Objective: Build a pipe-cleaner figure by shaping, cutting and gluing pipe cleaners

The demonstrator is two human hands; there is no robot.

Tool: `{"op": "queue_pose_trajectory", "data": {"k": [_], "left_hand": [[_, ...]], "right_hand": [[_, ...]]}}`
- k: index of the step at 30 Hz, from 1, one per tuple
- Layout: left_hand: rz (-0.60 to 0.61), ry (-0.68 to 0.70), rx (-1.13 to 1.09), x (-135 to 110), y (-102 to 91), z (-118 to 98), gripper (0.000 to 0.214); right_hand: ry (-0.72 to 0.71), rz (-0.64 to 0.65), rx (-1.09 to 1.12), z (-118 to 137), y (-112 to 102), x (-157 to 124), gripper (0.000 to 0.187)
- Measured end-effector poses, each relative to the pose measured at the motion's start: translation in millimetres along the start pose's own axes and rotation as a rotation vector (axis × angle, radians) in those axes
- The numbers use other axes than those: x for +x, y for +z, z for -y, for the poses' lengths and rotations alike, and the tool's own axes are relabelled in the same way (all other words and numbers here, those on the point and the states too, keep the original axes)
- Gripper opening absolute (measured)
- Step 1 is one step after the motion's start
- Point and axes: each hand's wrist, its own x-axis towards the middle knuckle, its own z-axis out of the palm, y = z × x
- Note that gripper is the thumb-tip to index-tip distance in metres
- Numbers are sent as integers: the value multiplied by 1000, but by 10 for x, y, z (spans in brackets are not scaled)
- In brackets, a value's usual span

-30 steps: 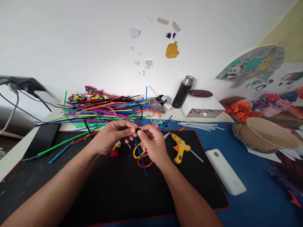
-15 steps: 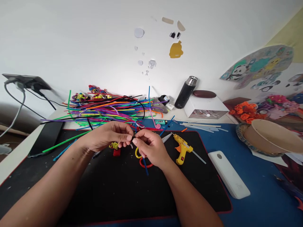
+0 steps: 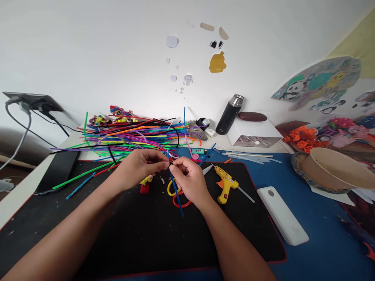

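My left hand (image 3: 146, 168) and my right hand (image 3: 189, 177) meet above the black mat, fingertips pinched close together. A blue pipe cleaner (image 3: 177, 193) runs from between them down toward me, and a short blue length shows above the fingers. Whatever else the fingertips hold is too small to make out. Behind the pipe cleaner, partly covered by my right hand, are scissors with red and yellow handles (image 3: 179, 205). Near my left hand sits a small red and yellow figure (image 3: 144, 188) on the mat.
Many coloured pipe cleaners (image 3: 137, 134) are heaped along the wall. A yellow glue gun (image 3: 225, 187) lies right of my hands, beside a white oblong case (image 3: 283, 216). Farther back stand a black flask (image 3: 230, 115) and a white box (image 3: 253, 132); a dark phone (image 3: 57, 171) lies left.
My left hand has shifted slightly right and its fingers have straightened. My right hand has turned a little, and more of the blue pipe cleaner and scissor handles shows.
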Motion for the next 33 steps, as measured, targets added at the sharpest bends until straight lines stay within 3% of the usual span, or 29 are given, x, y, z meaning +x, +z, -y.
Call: {"op": "queue_pose_trajectory", "data": {"k": [5,11,33], "left_hand": [[-121,86,186,-54,115,-43,37],[-203,87,308,-85,111,-84,33],[-229,146,450,-108,171,-91,33]], "right_hand": [[3,-35,-6,-7,-6,10,20],[14,-89,13,1,2,1,24],[-16,-99,-53,-8,12,-6,22]]}}
